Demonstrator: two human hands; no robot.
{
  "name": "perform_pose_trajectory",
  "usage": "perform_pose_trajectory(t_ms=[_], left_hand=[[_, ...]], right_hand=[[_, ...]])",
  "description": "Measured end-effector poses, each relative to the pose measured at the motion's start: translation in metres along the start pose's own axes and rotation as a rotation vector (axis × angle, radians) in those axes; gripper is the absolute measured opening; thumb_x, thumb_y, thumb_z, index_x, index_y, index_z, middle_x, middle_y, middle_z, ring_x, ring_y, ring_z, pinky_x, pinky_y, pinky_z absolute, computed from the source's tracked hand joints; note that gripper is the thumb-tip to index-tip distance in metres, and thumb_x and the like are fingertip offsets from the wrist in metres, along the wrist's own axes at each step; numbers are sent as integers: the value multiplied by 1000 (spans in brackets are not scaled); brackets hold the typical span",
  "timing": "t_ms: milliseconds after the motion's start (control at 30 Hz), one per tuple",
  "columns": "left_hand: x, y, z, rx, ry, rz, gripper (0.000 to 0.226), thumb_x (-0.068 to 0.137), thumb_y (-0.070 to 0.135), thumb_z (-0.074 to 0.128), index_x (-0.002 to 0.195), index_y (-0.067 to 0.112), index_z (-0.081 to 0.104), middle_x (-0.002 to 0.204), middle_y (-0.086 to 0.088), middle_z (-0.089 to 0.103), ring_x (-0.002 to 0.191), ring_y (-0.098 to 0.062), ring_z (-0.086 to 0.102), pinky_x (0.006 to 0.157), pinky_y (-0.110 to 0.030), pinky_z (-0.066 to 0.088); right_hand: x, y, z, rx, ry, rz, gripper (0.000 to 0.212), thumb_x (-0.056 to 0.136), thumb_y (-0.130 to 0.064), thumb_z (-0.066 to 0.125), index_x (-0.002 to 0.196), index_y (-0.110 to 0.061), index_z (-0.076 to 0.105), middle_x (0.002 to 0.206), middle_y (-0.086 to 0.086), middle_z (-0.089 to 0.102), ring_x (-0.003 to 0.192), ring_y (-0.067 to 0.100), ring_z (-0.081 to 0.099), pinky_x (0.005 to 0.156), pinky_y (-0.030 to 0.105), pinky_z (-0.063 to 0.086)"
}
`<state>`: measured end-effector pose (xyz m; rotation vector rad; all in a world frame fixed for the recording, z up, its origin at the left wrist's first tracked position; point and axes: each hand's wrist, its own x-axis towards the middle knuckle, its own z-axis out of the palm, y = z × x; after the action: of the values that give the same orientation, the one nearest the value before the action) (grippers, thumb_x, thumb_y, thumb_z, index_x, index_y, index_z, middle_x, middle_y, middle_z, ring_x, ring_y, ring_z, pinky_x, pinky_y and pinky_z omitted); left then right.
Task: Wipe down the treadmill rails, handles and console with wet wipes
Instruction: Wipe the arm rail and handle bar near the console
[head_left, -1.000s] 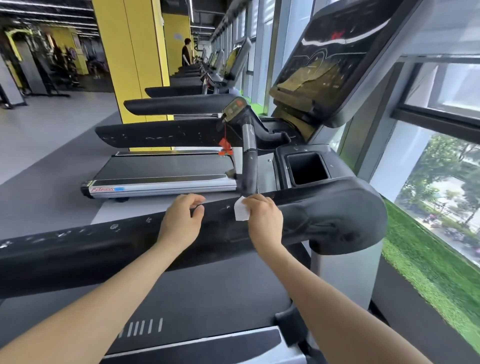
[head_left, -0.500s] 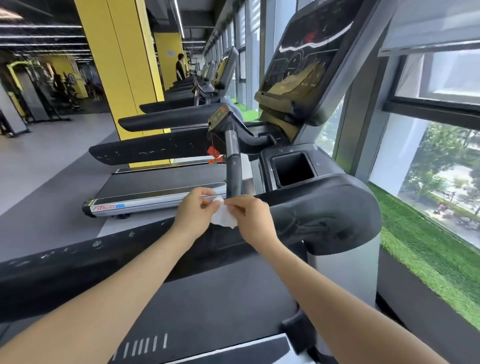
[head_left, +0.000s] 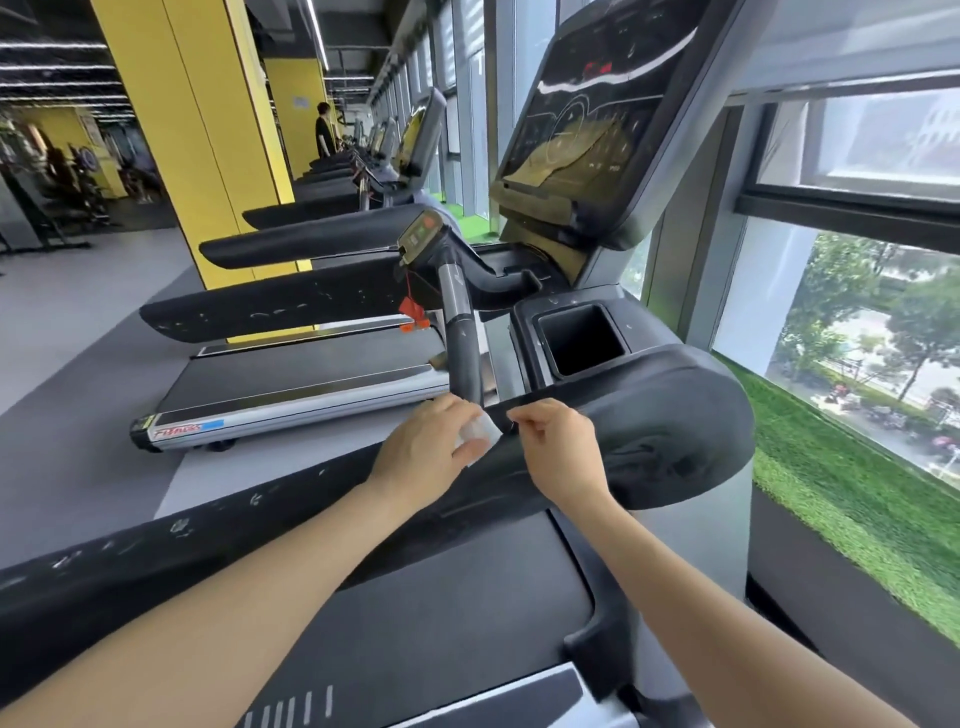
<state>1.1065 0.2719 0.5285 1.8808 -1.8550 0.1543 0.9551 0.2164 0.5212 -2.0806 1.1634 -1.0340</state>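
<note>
Both hands meet over the black padded side rail (head_left: 218, 551) of the treadmill. The left hand (head_left: 426, 457) grips a crumpled white wet wipe (head_left: 480, 434) against the rail's top. The right hand (head_left: 563, 447) sits just beside it, fingers curled; it seems to hold nothing, though its fingertips are hidden. The console (head_left: 587, 130) rises behind.

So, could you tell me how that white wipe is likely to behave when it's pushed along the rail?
The wipe looks crumpled under the left hand, so it is probably floppy and light. Bunched like that on the black rail, it may fold or roll up rather than slide flat. It is unlikely to be fragile.
</note>
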Motion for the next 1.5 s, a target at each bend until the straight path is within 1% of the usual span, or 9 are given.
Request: perform_pose_trajectory(t_ms=[67,200,300,400,467,667,933,1167,1500], left_hand=[[6,2,2,-52,8,-14,22,95,24,54,115,17,60,115,5,56,104,-16,53,76,-24,40],[21,7,-2,-100,22,-70,12,95,17,52,97,11,62,99,-1,58,92,-21,55,69,-31,39],[14,2,-8,-36,18,18,15,95,16,52,98,11,65,100,-2,60,92,-21,55,70,-29,41],[5,-14,-15,27,-38,94,18,95,12,50,100,15,67,101,0,60,93,-21,54,71,-34,45],[5,-19,-19,60,-73,111,19,95,12,49,100,17,67,99,1,59,92,-20,53,69,-34,44],[16,-7,-13,-26,-15,57,12,90,25,60,89,14,66,89,4,59,82,-17,55,68,-30,43],[14,-24,-28,62,-171,52,10,91,21,57,81,22,58,84,11,52,83,-15,49,66,-30,35],[37,2,-4,25,-25,-47,11,93,23,56,87,16,61,88,5,53,82,-17,49,65,-29,32],[18,-36,-30,113,-144,-103,10,92,21,54,83,20,57,86,8,51,82,-17,49,67,-28,32]], right_hand=[[-3,-2,2,-8,-5,2,31,93,-3,44,110,-10,69,113,2,65,105,20,59,91,35,48],[-4,-1,3,-36,2,3,33,92,0,43,110,-9,69,113,2,65,105,19,58,91,33,48],[0,-6,7,-98,6,-22,34,92,0,43,113,-9,68,116,2,64,110,20,55,93,32,46],[4,-12,11,-211,-29,-58,37,91,2,41,116,-10,66,119,-1,61,113,19,50,83,26,43],[7,-12,12,-265,-41,-61,38,90,4,41,115,-9,66,116,-1,59,111,20,49,79,31,45],[8,-12,8,-330,-68,-63,36,90,3,43,114,-10,66,115,0,58,108,21,50,78,32,45],[6,-15,5,-357,-115,-53,38,87,5,42,113,-8,66,119,-1,56,110,23,51,84,39,48],[5,-19,5,-457,-147,-95,32,87,5,43,108,-7,65,117,0,57,107,21,51,78,35,49],[2,-20,6,-492,-149,-95,34,84,7,44,108,-5,65,115,1,55,107,23,50,76,39,51]])
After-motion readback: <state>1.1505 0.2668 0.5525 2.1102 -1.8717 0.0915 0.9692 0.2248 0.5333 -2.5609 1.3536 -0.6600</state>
